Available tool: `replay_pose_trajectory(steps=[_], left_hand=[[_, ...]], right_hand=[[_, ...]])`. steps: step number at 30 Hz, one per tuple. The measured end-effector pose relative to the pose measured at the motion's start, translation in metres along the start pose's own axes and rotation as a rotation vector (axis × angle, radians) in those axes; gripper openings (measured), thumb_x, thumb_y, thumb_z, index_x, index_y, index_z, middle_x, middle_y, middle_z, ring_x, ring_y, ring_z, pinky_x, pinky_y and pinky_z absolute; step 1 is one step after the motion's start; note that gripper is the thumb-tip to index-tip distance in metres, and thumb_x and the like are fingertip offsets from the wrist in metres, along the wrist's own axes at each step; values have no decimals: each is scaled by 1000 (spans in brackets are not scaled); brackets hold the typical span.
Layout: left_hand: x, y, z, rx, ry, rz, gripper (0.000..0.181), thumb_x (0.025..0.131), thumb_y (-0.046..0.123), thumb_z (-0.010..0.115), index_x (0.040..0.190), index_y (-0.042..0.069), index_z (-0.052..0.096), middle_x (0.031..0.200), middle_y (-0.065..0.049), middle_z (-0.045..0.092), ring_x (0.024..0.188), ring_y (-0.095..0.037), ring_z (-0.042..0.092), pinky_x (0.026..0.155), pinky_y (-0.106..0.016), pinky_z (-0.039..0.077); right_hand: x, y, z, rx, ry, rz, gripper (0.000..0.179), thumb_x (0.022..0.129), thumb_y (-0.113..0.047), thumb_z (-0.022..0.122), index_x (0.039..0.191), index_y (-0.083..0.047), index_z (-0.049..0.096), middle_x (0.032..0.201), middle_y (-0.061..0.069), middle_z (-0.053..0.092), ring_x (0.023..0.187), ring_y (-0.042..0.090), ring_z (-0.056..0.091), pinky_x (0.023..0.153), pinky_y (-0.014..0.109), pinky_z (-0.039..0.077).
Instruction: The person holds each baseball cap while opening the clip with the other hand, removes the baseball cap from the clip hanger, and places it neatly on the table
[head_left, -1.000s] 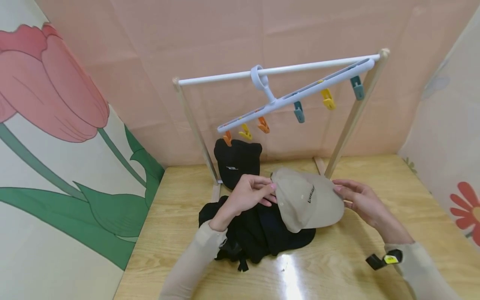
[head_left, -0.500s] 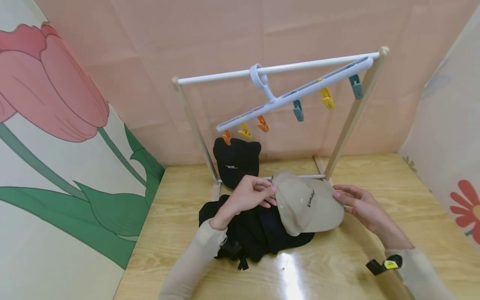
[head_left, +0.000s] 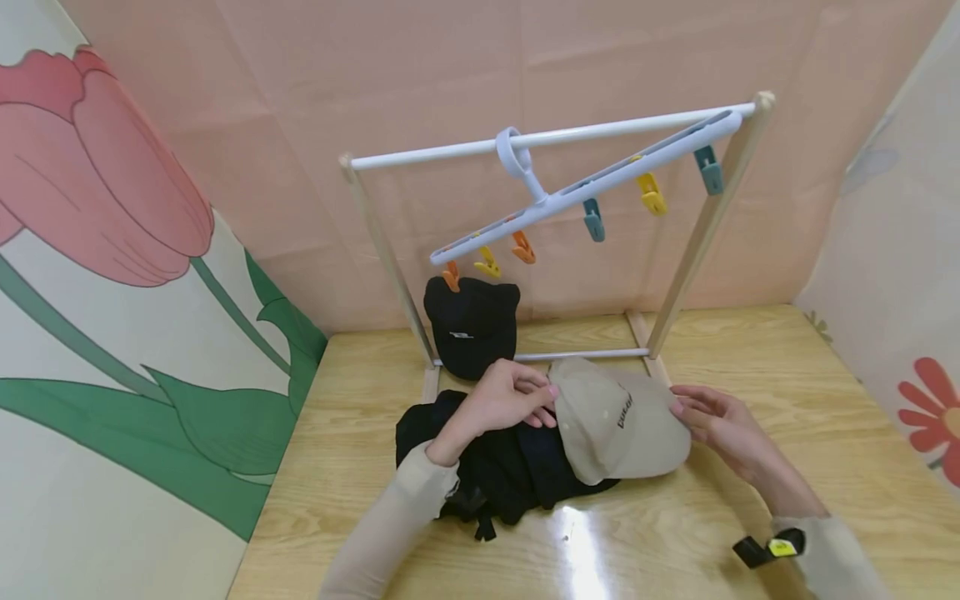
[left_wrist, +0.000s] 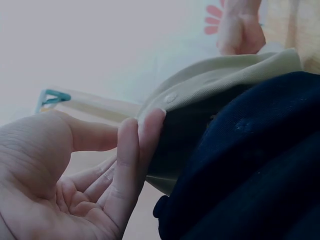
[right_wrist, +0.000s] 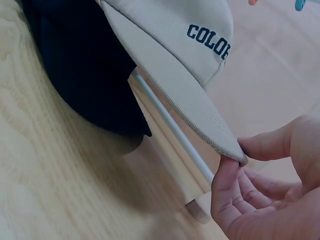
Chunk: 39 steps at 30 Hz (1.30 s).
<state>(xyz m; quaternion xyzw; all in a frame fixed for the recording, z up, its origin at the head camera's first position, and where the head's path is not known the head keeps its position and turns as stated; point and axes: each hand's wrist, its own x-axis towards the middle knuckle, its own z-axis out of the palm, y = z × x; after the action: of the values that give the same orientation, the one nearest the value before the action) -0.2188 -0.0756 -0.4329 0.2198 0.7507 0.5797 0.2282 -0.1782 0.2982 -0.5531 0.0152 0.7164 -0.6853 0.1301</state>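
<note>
Between both hands is a beige baseball cap [head_left: 600, 417] with dark lettering on its front, its brim toward the right. My left hand [head_left: 504, 400] pinches the crown's edge with thumb and fingers; the left wrist view shows those fingers [left_wrist: 131, 150] at the cap's rim. In the right wrist view, thumb and fingers of my right hand [right_wrist: 272, 185] pinch the brim's tip. Under the beige cap lie dark caps [head_left: 502, 458], partly covered by it and the left arm. A black cap [head_left: 476, 329] with a small white mark hangs or leans at the rack's left side.
A wooden rack with a white top rod [head_left: 600, 133] stands at the back of the wooden table [head_left: 337, 500]. From the rod hangs a pale blue hanger [head_left: 585, 190], tilted, with several coloured clips. An orange clip [head_left: 451, 277] is just above the black cap.
Both hands and the beige cap have moved slightly down and toward the front. The rack's lower white bar is now more visible. Both grips stay the same.
</note>
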Motion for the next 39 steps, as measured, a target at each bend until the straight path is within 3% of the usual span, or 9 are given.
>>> replay_pose_trajectory(steps=[11,18,24,28,35,39], left_hand=[[1,-2,6,81,16,-17,14,103,12,72,102,1,82,84,-14,81,62,-15,76,56,-25,61],[2,-5,9,205,38,22,14,103,13,73,94,8,83,79,-5,81,59,-14,75,54,-25,59],[2,-9,12,275,41,19,15,103,15,73,93,9,83,78,-5,80,57,-13,73,54,-24,58],[3,-9,14,305,36,-7,15,103,15,72,94,8,82,79,-2,80,57,-11,73,55,-26,59],[3,-7,19,364,47,-41,16,104,16,71,96,6,81,76,4,78,56,-7,71,56,-25,59],[2,-6,20,376,54,-44,16,103,15,72,95,5,81,75,4,77,55,-7,71,55,-25,59]], right_hand=[[-6,12,-1,-40,34,-24,66,109,-25,66,158,9,37,119,-18,68,110,-4,67,93,15,56],[-8,20,-1,-88,78,-47,56,107,-20,68,153,6,48,114,-19,69,104,-3,67,87,21,60],[-7,25,4,-125,125,-74,53,103,-14,72,147,9,53,107,-19,72,93,2,71,76,28,63],[-5,28,5,-192,136,-60,60,104,-17,73,150,13,48,108,-12,72,90,3,72,74,31,64],[-7,32,7,-274,151,-65,56,103,-16,73,146,14,52,114,14,72,87,5,72,72,33,65],[-8,35,9,-308,147,-46,55,103,-16,74,145,13,53,117,22,69,87,5,71,72,34,65]])
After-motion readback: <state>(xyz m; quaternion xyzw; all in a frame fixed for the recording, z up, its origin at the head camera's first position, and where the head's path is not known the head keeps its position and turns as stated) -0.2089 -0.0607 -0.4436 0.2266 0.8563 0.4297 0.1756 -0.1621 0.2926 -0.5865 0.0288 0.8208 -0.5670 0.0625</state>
